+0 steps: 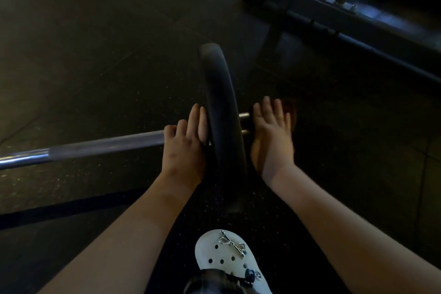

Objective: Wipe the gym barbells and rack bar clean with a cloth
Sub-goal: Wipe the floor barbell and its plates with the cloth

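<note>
A steel barbell (107, 144) lies on the dark rubber floor, running from the left edge to a black weight plate (222, 107) that stands on edge at the centre. My left hand (185, 148) rests on the bar with straight fingers flat against the plate's left face. On the plate's right side the short sleeve end (244, 116) sticks out. My right hand (272, 133) lies over it, fingers extended, pressing a reddish-brown cloth (291, 110) onto the sleeve. Most of the cloth is hidden under the hand.
A dark metal rack frame (358, 14) with bolts and a chrome pin fills the upper right. My white clog (224, 258) stands on the floor just below the plate. A black strip (71, 210) crosses the floor at the lower left.
</note>
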